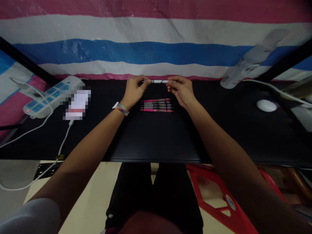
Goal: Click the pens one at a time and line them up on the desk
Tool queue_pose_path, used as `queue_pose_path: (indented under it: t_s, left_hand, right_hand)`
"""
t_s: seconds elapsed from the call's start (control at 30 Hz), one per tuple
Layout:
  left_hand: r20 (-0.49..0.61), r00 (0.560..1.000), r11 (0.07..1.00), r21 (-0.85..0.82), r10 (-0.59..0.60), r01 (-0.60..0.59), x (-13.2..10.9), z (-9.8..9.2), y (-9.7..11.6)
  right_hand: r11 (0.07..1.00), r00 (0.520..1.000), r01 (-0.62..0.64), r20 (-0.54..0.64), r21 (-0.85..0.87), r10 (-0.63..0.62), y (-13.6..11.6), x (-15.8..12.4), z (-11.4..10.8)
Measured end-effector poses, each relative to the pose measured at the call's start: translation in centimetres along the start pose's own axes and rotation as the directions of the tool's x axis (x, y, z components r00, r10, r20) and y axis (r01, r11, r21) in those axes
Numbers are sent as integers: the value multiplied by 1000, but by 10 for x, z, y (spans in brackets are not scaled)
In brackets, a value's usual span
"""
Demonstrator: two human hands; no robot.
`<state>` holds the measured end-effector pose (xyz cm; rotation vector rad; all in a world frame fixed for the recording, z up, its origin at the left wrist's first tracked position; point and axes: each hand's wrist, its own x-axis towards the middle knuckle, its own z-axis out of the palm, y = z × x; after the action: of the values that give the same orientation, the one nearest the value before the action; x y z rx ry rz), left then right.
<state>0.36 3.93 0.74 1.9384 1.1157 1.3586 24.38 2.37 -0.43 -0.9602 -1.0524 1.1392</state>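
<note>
1. Fingers of left hand [134, 92], right hand [183, 92] clamped on white pen [159, 81], 12 o'clock.
2. Black table [156, 139]; striped sheet [146, 32] behind.
3. Pen row [157, 110] also 12, nearer.
4. Power strip [52, 96] 10; white mouse [266, 105] 2.

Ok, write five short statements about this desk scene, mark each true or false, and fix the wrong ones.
1. The left hand and right hand both hold the white pen. True.
2. The row of pens lies on the black table. True.
3. The wristband is on the right wrist. False: the wristband is on the left wrist.
4. The computer mouse lies left of the row of pens. False: the computer mouse lies right of it.
5. The power strip shows a small red light. True.
</note>
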Motion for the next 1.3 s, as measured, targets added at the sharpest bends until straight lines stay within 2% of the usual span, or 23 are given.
queue_pose_path:
  t_s: [0.2,0.43,0.63,0.83,1.03,1.3]
  left_hand:
    - [-54,996,995,-71,-71,67,-8,11,-14]
    - [-134,983,981,-163,-124,102,-10,15,-17]
    - [-144,978,977,-172,-149,124,-11,17,-17]
    - [-109,988,981,-168,-112,92,-12,16,-16]
    - [-95,992,980,-186,-82,64,-12,16,-17]
    - [-100,990,974,-211,-105,82,-8,14,-22]
  right_hand:
    - [1000,1000,0,28,-18,0,4,-2,-7]
    - [1000,1000,-17,24,16,17,6,-1,-13]
    - [999,998,5,59,54,-8,10,0,-15]
    - [1000,998,-6,56,3,6,10,1,-15]
    - [1000,998,5,70,29,-7,11,2,-17]
    - [1000,1000,-16,23,16,16,9,2,-16]
